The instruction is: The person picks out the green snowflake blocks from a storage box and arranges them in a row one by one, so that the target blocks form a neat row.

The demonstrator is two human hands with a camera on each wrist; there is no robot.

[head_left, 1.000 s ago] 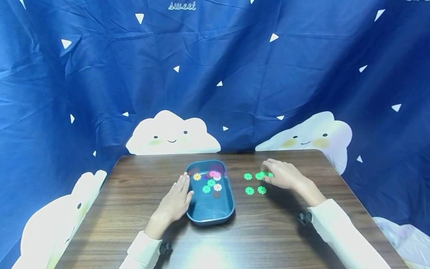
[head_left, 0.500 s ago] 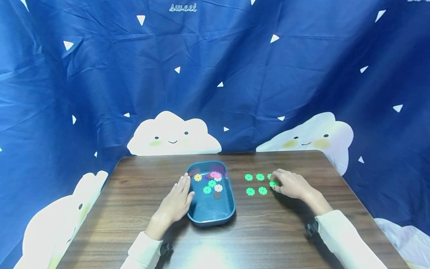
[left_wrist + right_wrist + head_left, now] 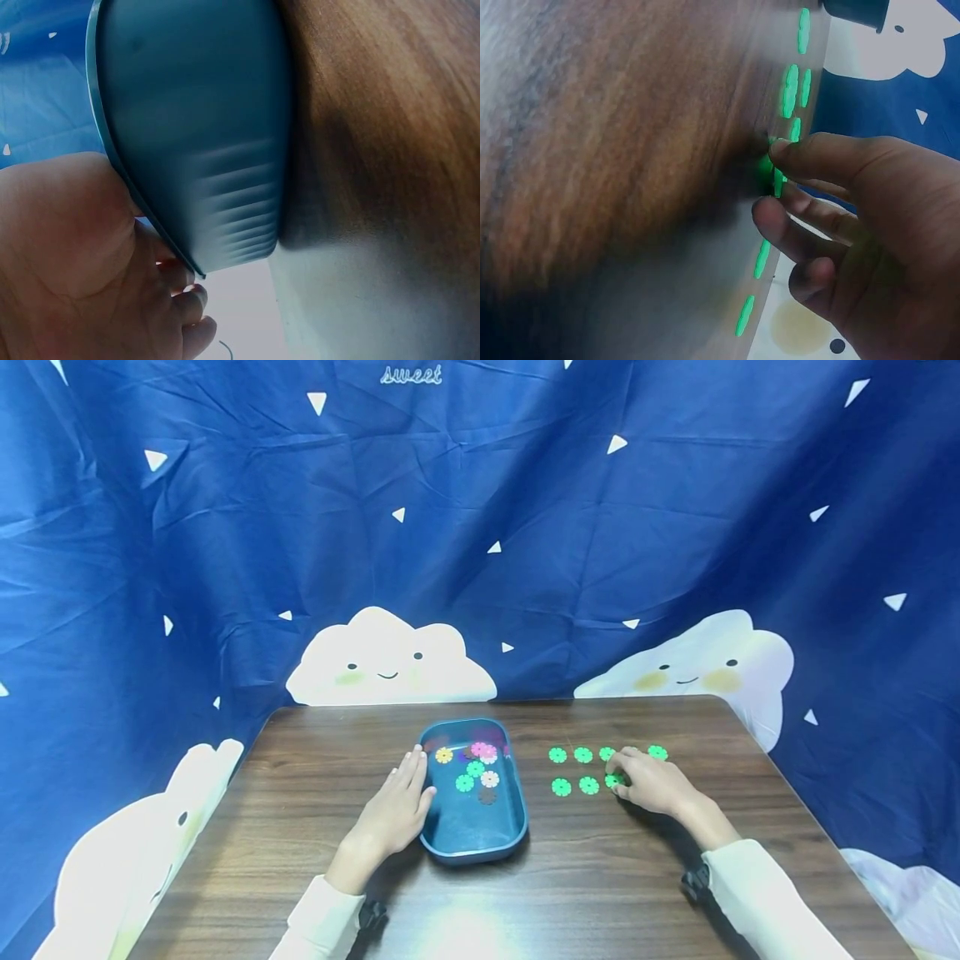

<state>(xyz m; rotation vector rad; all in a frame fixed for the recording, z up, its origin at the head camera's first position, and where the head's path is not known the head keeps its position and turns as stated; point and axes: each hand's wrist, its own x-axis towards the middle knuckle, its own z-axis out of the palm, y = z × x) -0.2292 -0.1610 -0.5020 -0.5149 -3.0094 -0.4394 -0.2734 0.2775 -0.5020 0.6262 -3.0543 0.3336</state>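
A blue tray (image 3: pixel 468 853) holds several flower-shaped discs: yellow (image 3: pixel 444 755), pink (image 3: pixel 483 750), green (image 3: pixel 475 768) and a dark one (image 3: pixel 487 795). My left hand (image 3: pixel 417 777) lies flat against the tray's left side, fingers straight; the left wrist view shows the palm (image 3: pixel 67 255) against the tray wall (image 3: pixel 195 135). Right of the tray, green discs (image 3: pixel 582 755) lie in two rows on the table. My right hand (image 3: pixel 617 778) pinches a green disc (image 3: pixel 769 169) between thumb and fingers at the right end of the near row, low at the tabletop.
The dark wooden table (image 3: pixel 570 877) is backed by a blue cloth with white clouds (image 3: pixel 390 660). One green disc (image 3: pixel 657 752) lies at the far row's right end, beyond my right hand. The table's right edge is close to my right forearm.
My right hand has drawn back from the far row to the near row with a green disc, uncovering the far row's right-end disc. The left hand and the tray stayed put.
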